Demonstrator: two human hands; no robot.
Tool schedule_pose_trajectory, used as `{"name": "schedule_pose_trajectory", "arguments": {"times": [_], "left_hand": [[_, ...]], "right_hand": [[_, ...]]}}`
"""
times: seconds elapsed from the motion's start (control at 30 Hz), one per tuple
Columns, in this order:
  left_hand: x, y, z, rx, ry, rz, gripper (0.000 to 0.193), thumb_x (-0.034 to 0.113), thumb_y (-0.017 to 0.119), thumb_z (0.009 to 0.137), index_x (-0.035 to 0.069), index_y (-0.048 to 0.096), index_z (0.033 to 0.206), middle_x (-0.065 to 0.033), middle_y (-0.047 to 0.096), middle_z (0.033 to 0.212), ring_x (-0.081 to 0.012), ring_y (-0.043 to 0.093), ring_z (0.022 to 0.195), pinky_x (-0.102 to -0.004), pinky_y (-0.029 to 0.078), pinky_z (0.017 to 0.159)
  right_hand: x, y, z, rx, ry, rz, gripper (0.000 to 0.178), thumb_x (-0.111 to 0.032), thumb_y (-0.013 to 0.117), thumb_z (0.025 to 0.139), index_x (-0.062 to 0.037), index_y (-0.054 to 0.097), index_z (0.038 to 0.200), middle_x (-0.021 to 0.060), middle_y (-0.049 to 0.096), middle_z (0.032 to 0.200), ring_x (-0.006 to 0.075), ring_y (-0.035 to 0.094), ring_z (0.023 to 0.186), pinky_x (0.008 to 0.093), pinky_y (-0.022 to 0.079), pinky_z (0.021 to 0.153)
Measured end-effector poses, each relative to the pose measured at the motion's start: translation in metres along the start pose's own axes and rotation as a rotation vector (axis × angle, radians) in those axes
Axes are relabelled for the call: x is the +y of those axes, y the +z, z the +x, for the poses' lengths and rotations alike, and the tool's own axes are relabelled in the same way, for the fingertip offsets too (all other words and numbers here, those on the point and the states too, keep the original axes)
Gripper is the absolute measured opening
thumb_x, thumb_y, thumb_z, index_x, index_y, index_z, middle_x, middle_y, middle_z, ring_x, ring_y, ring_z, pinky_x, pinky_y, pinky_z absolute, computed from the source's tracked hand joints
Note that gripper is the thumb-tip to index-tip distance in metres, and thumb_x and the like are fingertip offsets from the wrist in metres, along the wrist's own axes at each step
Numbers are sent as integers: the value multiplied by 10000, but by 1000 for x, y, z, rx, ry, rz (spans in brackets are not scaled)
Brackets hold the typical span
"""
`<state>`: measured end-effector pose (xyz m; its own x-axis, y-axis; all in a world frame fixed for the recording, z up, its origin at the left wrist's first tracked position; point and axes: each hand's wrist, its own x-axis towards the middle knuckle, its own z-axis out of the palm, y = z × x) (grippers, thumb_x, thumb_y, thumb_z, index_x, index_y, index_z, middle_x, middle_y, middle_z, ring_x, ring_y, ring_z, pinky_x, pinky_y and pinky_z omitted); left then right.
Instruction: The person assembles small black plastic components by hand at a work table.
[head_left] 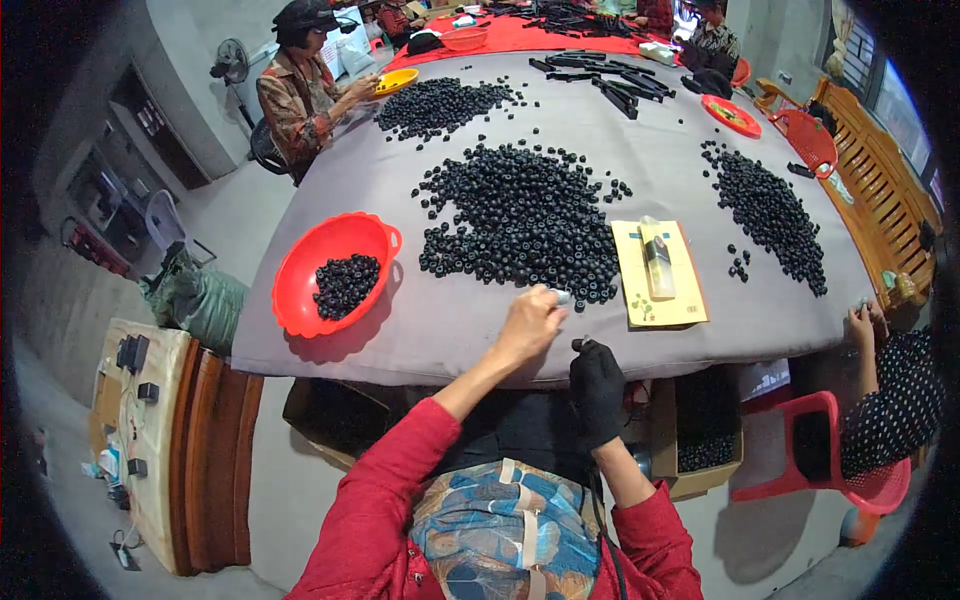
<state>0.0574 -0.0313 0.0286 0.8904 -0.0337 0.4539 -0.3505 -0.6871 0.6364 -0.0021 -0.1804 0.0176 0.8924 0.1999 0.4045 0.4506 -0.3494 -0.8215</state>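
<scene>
My left hand [530, 325], bare, reaches to the near edge of a big heap of small black ring-like beads [530, 205]. Its fingers are pinched together, and a small pale grey bit [562, 297] shows at the fingertips; whether it is held or worn cannot be made out. My right hand [597, 390], in a black glove, is closed at the table's near edge. Something small and dark may be between its fingertips, too hard to tell against the glove. Left of the heap stands a red basin [295, 275] with a pile of black beads [346, 285] in it.
A yellow card [640, 300] with a clear tube-like packet [660, 270] lies right of the heap. Other bead heaps [770, 215] and black strips [610, 80] cover parts of the grey table [330, 190]. Co-workers [300, 100] sit around it. A box [690, 480] of beads stands below.
</scene>
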Motion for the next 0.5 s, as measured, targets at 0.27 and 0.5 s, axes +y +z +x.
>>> {"name": "schedule_pose_trajectory", "arguments": {"times": [0.27, 0.5], "left_hand": [[15, 44, 19, 8, -207, 204, 261, 197, 684, 672, -20, 563, 753, -198, 541, 827, -364, 564, 755, -434, 467, 665], [-13, 26, 2, -42, -121, 58, 140, 82, 538, 743, -31, 554, 824, -160, 577, 738, -256, 594, 625, -336, 497, 541]], "right_hand": [[-11, -6, 6, 4, -14, -31, 168, -108, 447, 855, 17, 533, 928, 126, 526, 822, 209, 512, 662, 286, 415, 580], [-4, -5, 9, 56, -333, -287, 309, 45, 539, 650, 21, 521, 958, 159, 547, 832, 319, 525, 718, 358, 437, 593]]}}
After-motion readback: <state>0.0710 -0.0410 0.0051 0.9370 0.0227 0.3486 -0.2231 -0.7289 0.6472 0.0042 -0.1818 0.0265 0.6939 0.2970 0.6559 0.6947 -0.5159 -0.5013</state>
